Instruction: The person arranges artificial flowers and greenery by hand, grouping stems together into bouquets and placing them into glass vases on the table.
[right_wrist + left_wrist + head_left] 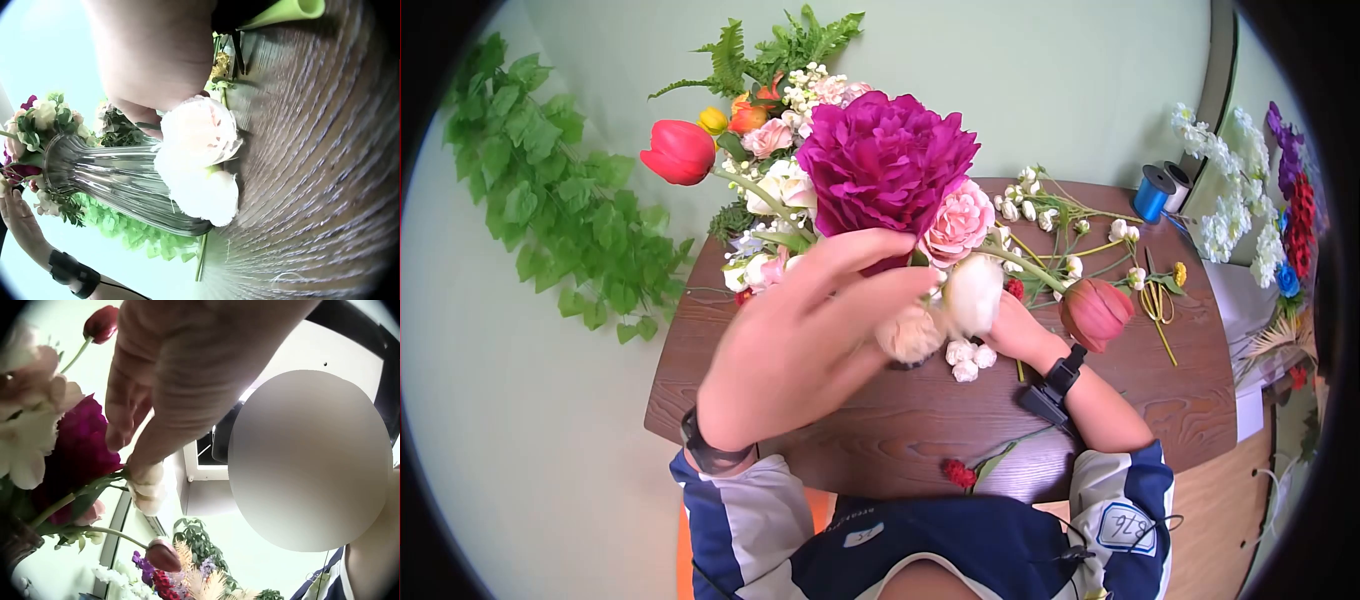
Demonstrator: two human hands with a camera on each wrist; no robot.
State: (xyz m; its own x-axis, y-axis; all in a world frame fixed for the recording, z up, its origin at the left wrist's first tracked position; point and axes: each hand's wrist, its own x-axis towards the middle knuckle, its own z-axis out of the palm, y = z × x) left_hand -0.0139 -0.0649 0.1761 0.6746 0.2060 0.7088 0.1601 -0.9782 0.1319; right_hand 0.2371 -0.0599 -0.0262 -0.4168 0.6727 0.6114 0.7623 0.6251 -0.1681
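Observation:
My left hand point(800, 340), slightly blurred in the head view, reaches into the bouquet. Its fairly straight fingers lie beside a big magenta peony point(890, 165) and a white flower point(973, 295). In the left wrist view the fingertips point(139, 464) are right at the white blossom point(149, 487) and its stem. A peach flower point(910, 335) shows below them. Low at the table, my right hand point(156, 56) is by the ribbed glass vase point(112, 181) and pale loose blossoms point(200, 134); its fingertips are hidden, so I cannot tell what it holds.
A red tulip point(678, 152) sticks out left and a dull red one point(1097, 313) right. White-flowered stems point(1030, 200), gold-handled scissors point(1157, 300) and ribbon spools point(1152, 193) lie at the right. A red carnation point(958, 473) is near the front edge. Ivy point(550, 190) hangs left.

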